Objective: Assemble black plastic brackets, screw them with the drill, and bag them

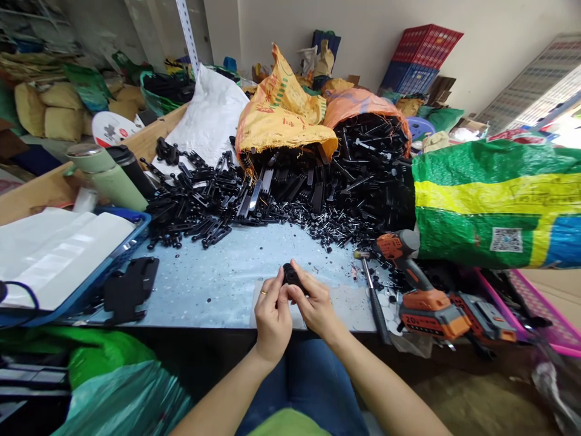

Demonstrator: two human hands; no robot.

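Observation:
Above the front edge of the light blue tabletop (213,266), both hands meet around a small round black plastic part (290,275). My left hand (273,312) pinches it from the left, fingertips closed against it. From the other side my right hand (315,303) grips the same part with thumb and fingers. Its lower portion is covered by the fingers, so its exact kind cannot be made out. Behind the hands lie heaps of black plastic arms (204,200) and a spread of small screws and black pieces (318,221).
An orange cordless drill (426,303) and a hammer (374,297) lie to the right. Yellow (281,115), orange (363,106) and green (472,206) sacks stand behind. At left are a blue basket (136,236), a green flask (106,175) and black plates (131,290).

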